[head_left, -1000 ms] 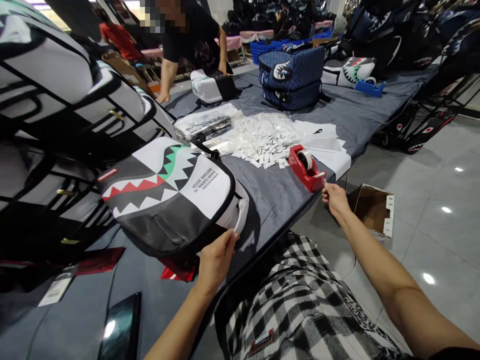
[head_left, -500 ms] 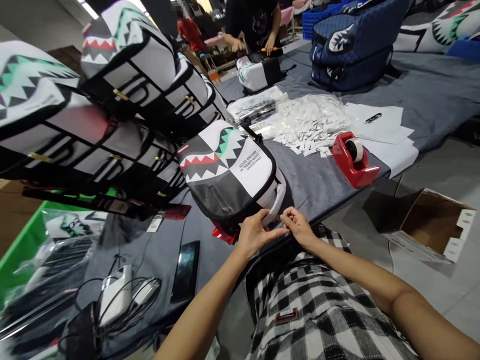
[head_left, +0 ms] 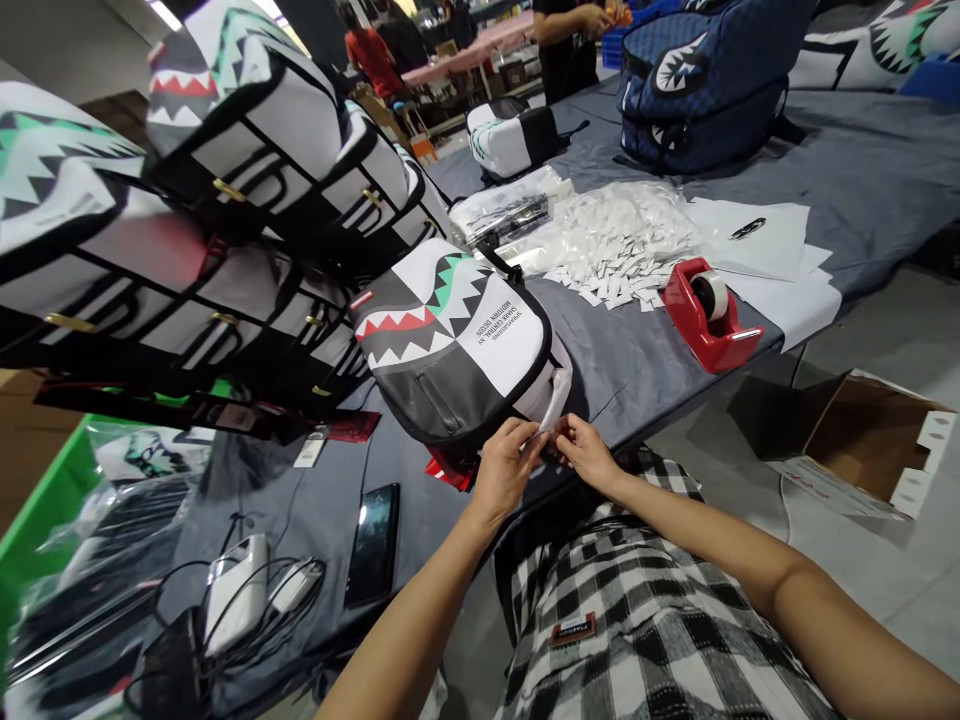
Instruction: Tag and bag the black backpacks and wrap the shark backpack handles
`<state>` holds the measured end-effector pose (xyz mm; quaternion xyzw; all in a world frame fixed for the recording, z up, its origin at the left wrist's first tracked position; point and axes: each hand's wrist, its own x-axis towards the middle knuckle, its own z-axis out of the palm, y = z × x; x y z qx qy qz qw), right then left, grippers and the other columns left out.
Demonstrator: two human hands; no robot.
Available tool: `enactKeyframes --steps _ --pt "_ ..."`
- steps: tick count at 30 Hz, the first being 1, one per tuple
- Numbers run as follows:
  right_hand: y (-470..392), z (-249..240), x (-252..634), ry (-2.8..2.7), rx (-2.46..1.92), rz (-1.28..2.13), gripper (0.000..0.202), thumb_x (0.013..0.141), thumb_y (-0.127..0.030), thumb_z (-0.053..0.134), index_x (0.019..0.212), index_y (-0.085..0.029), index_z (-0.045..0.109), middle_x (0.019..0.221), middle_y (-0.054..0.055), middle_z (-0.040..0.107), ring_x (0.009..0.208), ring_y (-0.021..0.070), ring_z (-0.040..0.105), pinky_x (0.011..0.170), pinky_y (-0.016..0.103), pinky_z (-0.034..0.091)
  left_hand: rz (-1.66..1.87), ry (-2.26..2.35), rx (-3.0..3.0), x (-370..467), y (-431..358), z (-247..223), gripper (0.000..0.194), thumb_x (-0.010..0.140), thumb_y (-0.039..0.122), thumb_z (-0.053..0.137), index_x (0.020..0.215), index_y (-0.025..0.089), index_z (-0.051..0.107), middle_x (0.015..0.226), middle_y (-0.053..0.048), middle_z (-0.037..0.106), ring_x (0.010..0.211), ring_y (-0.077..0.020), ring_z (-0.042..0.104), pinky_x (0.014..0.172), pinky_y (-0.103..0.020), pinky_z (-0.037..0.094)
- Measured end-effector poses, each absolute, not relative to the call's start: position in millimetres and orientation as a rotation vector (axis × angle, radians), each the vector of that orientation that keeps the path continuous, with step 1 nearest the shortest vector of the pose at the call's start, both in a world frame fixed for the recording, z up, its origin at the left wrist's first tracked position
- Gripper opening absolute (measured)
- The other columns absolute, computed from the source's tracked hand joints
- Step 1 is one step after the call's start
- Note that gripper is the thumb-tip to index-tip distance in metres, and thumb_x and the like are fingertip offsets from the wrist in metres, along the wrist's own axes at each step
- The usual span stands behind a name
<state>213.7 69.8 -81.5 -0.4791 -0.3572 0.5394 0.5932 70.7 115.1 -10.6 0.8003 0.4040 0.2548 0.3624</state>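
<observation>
A small backpack with a shark-teeth print in white, black, red and green lies in front of me on the table. Its handle is covered in a thin white wrap. The fingers of my left hand pinch the near end of this wrapped handle. Close beside them, my right hand has its fingertips pressed together at the same end; whatever sits between them is too small to make out. A red tag peeks out under the bag's near side.
Stacked shark-print backpacks rise at the left, above a green crate. A phone and a white charger with cables lie near. Rightward are a red tape dispenser, small white slips and a blue backpack. A co-worker stands behind.
My left thumb and fingers have closed from a spread pose onto the handle's end. My right hand has shifted slightly left towards it. The co-worker at the back has moved right.
</observation>
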Motion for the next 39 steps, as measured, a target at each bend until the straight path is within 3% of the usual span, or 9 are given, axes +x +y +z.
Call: enactKeyframes --steps 5,9,13,17,24,29,32,35,39 --pt "85 -79 207 -0.747 -1.101 1.432 0.03 0.07 -0.036 0.066 0.09 -0.021 0.051 0.058 -0.009 0.058 0.041 0.0064 0.043 0.038 0.018 0.03 0.79 0.959 2.019 68 113 -22 0.021 0.094 0.038 0.06 0.095 0.02 0.072 0.108 -0.006 0.06 0.056 -0.0073 0.059 0.049 -0.021 0.053" --pt "76 -68 212 -0.632 -1.166 1.494 0.044 0.063 -0.038 0.077 0.094 -0.021 0.052 0.051 -0.013 0.051 0.037 0.0051 0.039 0.036 0.015 0.025 0.844 0.947 2.093 69 112 -25 0.018 0.095 0.035 0.06 0.097 0.022 0.072 0.118 -0.008 0.061 0.076 -0.0129 0.067 0.06 -0.023 0.059" --pt "51 -56 220 -0.469 -0.877 1.724 0.039 0.073 -0.041 0.078 0.096 -0.017 0.058 0.052 -0.013 0.045 0.038 0.0012 0.025 0.036 0.012 0.017 0.897 0.971 2.119 71 110 -27 0.017 0.096 0.034 0.059 0.103 0.024 0.07 0.125 -0.009 0.061 0.09 -0.0167 0.069 0.066 -0.025 0.06" --pt "42 -50 219 -0.245 -0.495 1.927 0.025 0.078 -0.025 0.077 0.094 -0.018 0.059 0.052 -0.013 0.04 0.04 0.0021 0.022 0.034 0.009 0.017 0.983 0.977 2.14 71 111 -27 0.023 0.092 0.031 0.065 0.114 0.024 0.066 0.121 -0.009 0.066 0.104 -0.0199 0.068 0.079 -0.028 0.059" --pt "65 -51 223 -0.1 -0.247 2.019 0.009 0.087 -0.017 0.055 0.077 -0.018 0.053 0.048 -0.013 0.033 0.035 0.0026 0.014 0.031 0.006 0.019 0.737 1.041 1.983 72 117 -18 0.029 0.088 0.033 0.069 0.114 0.022 0.071 0.097 -0.004 0.076 0.063 -0.0139 0.067 0.063 -0.023 0.055" --pt "66 -51 245 -0.233 -0.431 1.871 0.021 0.083 -0.023 0.058 0.103 -0.018 0.061 0.045 -0.016 0.032 0.034 0.0036 0.013 0.031 0.008 0.017 0.776 0.876 2.406 65 111 -35 0.035 0.101 0.025 0.047 0.13 0.021 0.065 0.107 -0.008 0.077 0.089 -0.0191 0.074 0.08 -0.027 0.058" --pt "59 -54 260 -0.465 -0.807 1.743 0.04 0.081 -0.03 0.063 0.118 -0.018 0.058 0.045 -0.014 0.042 0.033 0.0044 0.023 0.031 0.011 0.022 0.84 0.649 2.832 57 110 -47 0.042 0.1 0.013 0.041 0.14 0.018 0.056 0.132 -0.017 0.066 0.104 -0.0214 0.071 0.088 -0.033 0.058" --pt "58 -59 271 -0.715 -1.2 1.309 0.055 0.084 -0.037 0.062 0.135 -0.017 0.052 0.063 -0.006 0.062 0.042 0.0078 0.045 0.037 0.016 0.036 0.825 0.508 3.066 54 111 -49 0.047 0.098 0.008 0.044 0.144 0.017 0.051 0.138 -0.021 0.061 0.104 -0.0218 0.071 0.086 -0.035 0.057" --pt "72 -61 274 -0.971 -1.293 0.812 0.045 0.088 -0.043 0.06 0.127 -0.021 0.062 0.112 0.009 0.067 0.091 0.0171 0.067 0.076 0.03 0.059 0.979 0.646 3.005 51 98 -41 0.042 0.096 0.011 0.054 0.136 0.021 0.058 0.136 -0.018 0.064 0.117 -0.0232 0.066 0.098 -0.038 0.051"
